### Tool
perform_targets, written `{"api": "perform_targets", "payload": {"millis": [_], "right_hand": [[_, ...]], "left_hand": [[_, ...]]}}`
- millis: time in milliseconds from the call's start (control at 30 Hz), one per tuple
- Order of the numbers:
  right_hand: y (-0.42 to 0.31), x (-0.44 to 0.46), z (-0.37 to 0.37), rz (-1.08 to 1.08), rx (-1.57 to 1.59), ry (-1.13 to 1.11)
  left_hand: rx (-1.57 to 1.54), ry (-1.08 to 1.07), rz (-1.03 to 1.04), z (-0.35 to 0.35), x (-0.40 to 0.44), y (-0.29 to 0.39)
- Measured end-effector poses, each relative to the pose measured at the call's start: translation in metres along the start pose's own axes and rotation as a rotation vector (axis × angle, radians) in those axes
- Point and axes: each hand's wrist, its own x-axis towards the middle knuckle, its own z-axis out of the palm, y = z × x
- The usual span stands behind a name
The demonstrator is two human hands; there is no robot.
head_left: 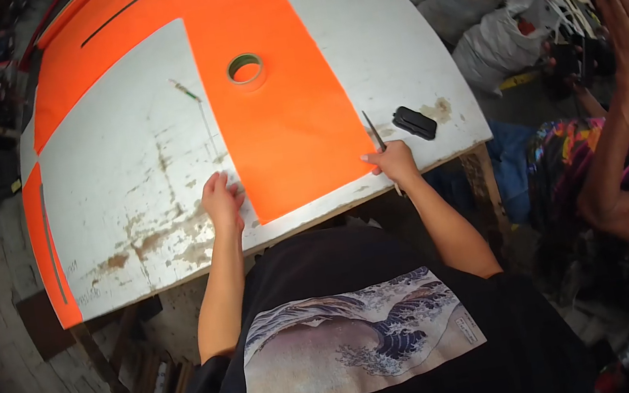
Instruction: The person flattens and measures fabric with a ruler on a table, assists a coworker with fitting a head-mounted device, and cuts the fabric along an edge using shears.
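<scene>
A strip of bright orange fabric lies across the white worktable, its near end close to the table's front edge. My right hand grips what look like scissors, slim dark blade pointing away from me and handles hidden in the palm. Its thumb and forefinger rest at the fabric's right corner. Beside the fabric's left edge is my left hand, fingers loosely bent and apart, holding nothing I can see. A roll of tape sits on the strip. To the right of it, a black oblong case lies on the table.
A thin pen-like stick lies left of the strip. More orange fabric with a dark bar covers the far side; another piece hangs at the left edge. White sacks stand behind, right. Another person's raised arm is at right.
</scene>
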Motion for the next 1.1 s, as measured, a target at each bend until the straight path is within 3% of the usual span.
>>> {"api": "perform_targets", "payload": {"millis": [67, 133, 233, 267, 367, 400, 500, 600, 733, 1100], "right_hand": [[0.0, 0.001, -0.001, -0.006, -0.03, 0.002], [-0.007, -0.003, -0.002, -0.019, -0.049, -0.02], [-0.003, 0.0, -0.002, -0.012, -0.074, -0.023], [-0.002, 0.001, -0.001, -0.02, -0.081, -0.016], [-0.001, 0.001, -0.004, -0.025, -0.074, -0.013], [-0.003, -0.001, -0.006, -0.024, -0.069, -0.015], [-0.013, -0.003, -0.013, 0.108, -0.001, -0.071], [-0.018, -0.008, -0.015, 0.122, 0.027, -0.087], [-0.011, -0.005, -0.007, 0.016, -0.037, -0.052], [-0.005, -0.002, -0.006, 0.027, -0.081, -0.041]], "left_hand": [[0.07, -0.042, -0.016, 0.017, 0.016, 0.006], [0.152, -0.232, -0.049, 0.028, 0.034, 0.011], [0.314, -0.277, -0.163, 0.046, 0.023, 0.037], [0.253, -0.26, -0.086, 0.052, 0.007, 0.046], [0.322, -0.353, -0.039, 0.04, 0.028, 0.035], [0.315, -0.461, -0.138, 0.029, 0.038, 0.029], [0.571, -0.375, -0.167, 0.019, 0.007, 0.024], [0.656, -0.455, -0.164, 0.003, 0.004, 0.016], [0.53, -0.501, -0.159, -0.005, 0.005, 0.005], [0.48, -0.475, -0.14, -0.003, 0.002, 0.002]]}}
